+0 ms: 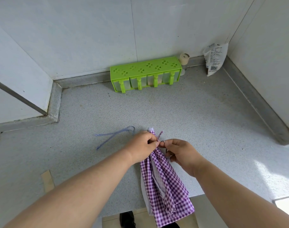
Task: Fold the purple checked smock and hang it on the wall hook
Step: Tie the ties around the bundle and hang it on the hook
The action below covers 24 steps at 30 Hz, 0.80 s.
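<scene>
**Two hands bunch a purple smock at a counter's edge**

Forearms reach toward the purple checked smock, folded narrow, hanging off the grey counter. Left hand grips its gathered top; right hand pinches a tie beside it. Judged: securing the bundle; carrying comes next. No wall hook is visible.

You stood in home kitchen. Grey speckled countertop ran into far corner, low backsplash lip along white tiled walls. Green four-drawer seasoning box sat at far wall, small capped jar just right of it, printed food bag in far right corner.
</scene>
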### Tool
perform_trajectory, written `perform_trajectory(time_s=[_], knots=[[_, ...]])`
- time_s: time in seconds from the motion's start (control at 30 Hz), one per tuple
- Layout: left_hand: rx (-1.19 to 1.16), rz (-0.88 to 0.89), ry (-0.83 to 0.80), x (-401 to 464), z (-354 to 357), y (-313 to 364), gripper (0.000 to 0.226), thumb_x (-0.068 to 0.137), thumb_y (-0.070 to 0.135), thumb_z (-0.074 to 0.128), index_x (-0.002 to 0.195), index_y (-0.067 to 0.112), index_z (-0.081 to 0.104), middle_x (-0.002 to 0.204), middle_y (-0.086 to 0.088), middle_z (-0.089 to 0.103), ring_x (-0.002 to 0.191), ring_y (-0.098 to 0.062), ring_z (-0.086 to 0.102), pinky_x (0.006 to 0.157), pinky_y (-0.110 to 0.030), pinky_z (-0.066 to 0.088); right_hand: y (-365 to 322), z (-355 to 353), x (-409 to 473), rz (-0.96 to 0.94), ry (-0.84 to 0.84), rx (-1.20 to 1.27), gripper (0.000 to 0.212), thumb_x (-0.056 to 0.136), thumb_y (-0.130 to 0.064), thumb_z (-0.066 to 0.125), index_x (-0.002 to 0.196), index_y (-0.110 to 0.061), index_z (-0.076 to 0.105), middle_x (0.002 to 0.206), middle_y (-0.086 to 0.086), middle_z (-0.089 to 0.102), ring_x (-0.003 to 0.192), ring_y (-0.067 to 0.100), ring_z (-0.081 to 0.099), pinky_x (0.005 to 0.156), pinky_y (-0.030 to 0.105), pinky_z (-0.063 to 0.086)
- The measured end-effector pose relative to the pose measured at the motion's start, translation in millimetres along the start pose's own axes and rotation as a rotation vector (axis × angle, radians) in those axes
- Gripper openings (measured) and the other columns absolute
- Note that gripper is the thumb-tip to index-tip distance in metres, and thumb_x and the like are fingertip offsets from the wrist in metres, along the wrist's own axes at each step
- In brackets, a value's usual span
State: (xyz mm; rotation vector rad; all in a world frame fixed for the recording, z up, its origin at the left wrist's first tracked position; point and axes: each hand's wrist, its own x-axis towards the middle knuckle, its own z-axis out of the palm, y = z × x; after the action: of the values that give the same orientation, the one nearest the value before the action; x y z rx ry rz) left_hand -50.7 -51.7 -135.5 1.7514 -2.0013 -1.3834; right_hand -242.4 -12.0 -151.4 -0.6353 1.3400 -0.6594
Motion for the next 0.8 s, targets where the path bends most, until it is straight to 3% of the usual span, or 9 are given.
perform_trajectory(time_s=[0.1, 0.23, 0.33, 0.6, 0.7, 0.8], knots=[[-0.031, -0.01, 0.008, -1, -1, -1, 0.012, 0.105, 0.031, 0.064, 0.1, 0.023, 0.071, 0.106, 0.006, 0.064, 0.091, -0.006, 0.061, 0.071, -0.017, 0.04, 2, 3, 2, 0.031, 0.022, 0.077, 0.018, 0.101, -0.015, 0.066, 0.106, -0.003, 0.078, 0.081, 0.009, 0.067, 0.061, 0.014, 0.057, 0.058, 0.026, 0.05], [-0.089, -0.023, 0.014, 0, 0, -4, 0.008, 0.102, 0.029, 0.07, 0.1, 0.021, 0.071, 0.103, 0.007, 0.069, 0.095, -0.008, 0.064, 0.075, -0.017, 0.044, -2, 12, 4, 0.077, 0.077, 0.234, 0.017, 0.098, -0.016, 0.07, 0.105, -0.001, 0.075, 0.071, 0.005, 0.065, 0.055, 0.012, 0.054, 0.05, 0.024, 0.049], [-0.121, -0.036, 0.027, 2, 2, -6, 0.006, 0.1, 0.029, 0.073, 0.098, 0.023, 0.071, 0.102, 0.009, 0.071, 0.095, -0.006, 0.066, 0.078, -0.018, 0.046, -6, 19, 9, 0.055, 0.106, 0.231, 0.014, 0.098, -0.019, 0.071, 0.093, -0.006, 0.073, 0.069, 0.005, 0.066, 0.052, 0.011, 0.057, 0.049, 0.024, 0.048], [-0.161, -0.069, 0.081, 5, 5, -6, 0.007, 0.098, 0.026, 0.075, 0.094, 0.028, 0.07, 0.097, 0.009, 0.072, 0.088, -0.002, 0.067, 0.072, -0.014, 0.044, -1, 34, 21, -0.067, 0.254, 0.033, 0.009, 0.098, -0.007, 0.065, 0.092, -0.006, 0.072, 0.072, 0.006, 0.072, 0.064, 0.016, 0.064, 0.067, 0.03, 0.057], [-0.189, -0.085, 0.094, 6, 5, -6, 0.011, 0.096, 0.028, 0.078, 0.091, 0.032, 0.069, 0.094, 0.01, 0.074, 0.087, -0.004, 0.069, 0.075, -0.017, 0.049, 1, 32, 16, -0.116, 0.205, -0.025, 0.016, 0.096, -0.009, 0.062, 0.089, -0.008, 0.077, 0.077, 0.009, 0.073, 0.073, 0.023, 0.065, 0.079, 0.039, 0.057], [-0.14, -0.067, 0.095, 6, 6, -5, 0.014, 0.095, 0.03, 0.078, 0.087, 0.035, 0.069, 0.093, 0.011, 0.075, 0.088, -0.004, 0.071, 0.08, -0.023, 0.054, 2, 31, 10, -0.191, 0.155, -0.16, 0.013, 0.096, -0.019, 0.068, 0.091, -0.018, 0.079, 0.084, 0.005, 0.078, 0.077, 0.027, 0.072, 0.08, 0.04, 0.059]])
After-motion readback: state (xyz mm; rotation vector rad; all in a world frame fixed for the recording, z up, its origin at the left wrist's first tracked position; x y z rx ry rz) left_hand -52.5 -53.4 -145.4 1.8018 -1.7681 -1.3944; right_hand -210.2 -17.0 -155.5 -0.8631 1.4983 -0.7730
